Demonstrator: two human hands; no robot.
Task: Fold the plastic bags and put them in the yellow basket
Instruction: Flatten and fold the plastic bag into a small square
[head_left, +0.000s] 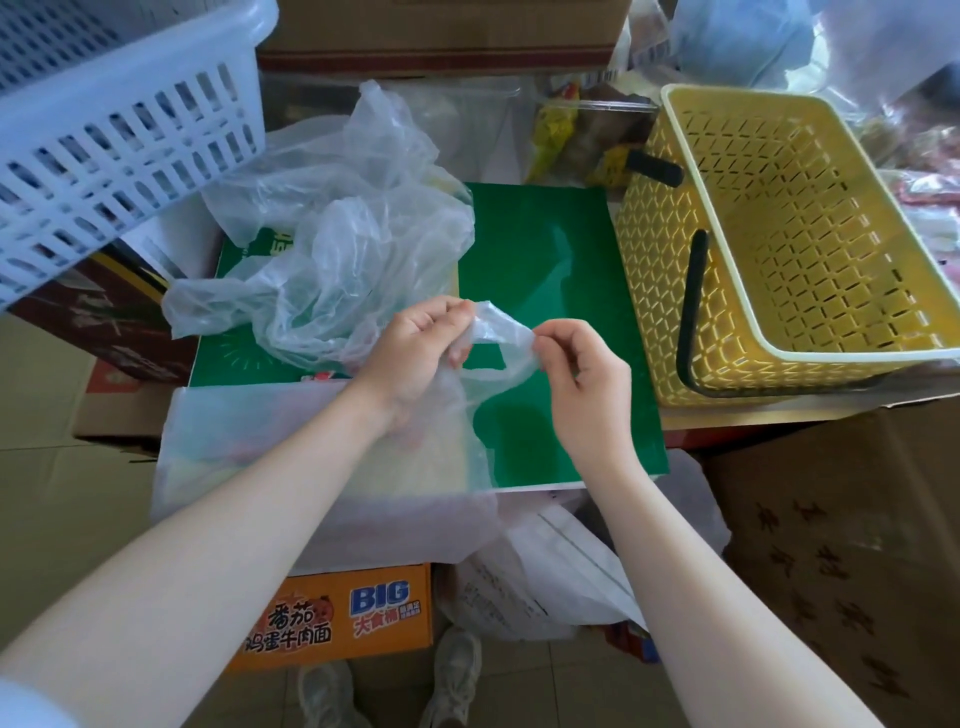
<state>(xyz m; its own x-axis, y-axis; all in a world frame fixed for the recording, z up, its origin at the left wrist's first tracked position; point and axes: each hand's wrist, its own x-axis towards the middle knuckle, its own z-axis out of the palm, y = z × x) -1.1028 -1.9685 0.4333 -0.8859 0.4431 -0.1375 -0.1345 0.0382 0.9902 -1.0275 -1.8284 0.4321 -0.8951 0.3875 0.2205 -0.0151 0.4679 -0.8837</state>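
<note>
While my left hand (421, 345) and right hand (582, 374) pinch one handle loop of a limp, slippery plastic bag (311, 457) over the green board (545, 270); yellow basket (779, 332) waits empty alongside.

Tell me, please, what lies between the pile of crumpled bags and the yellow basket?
In the head view, only bare green board lies between the pile of crumpled bags and the yellow basket.

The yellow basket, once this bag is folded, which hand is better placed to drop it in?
Probably the right hand. The yellow basket sits on its side with nothing between, while the left hand would have to cross over. Both now pinch the plastic bag.
</note>
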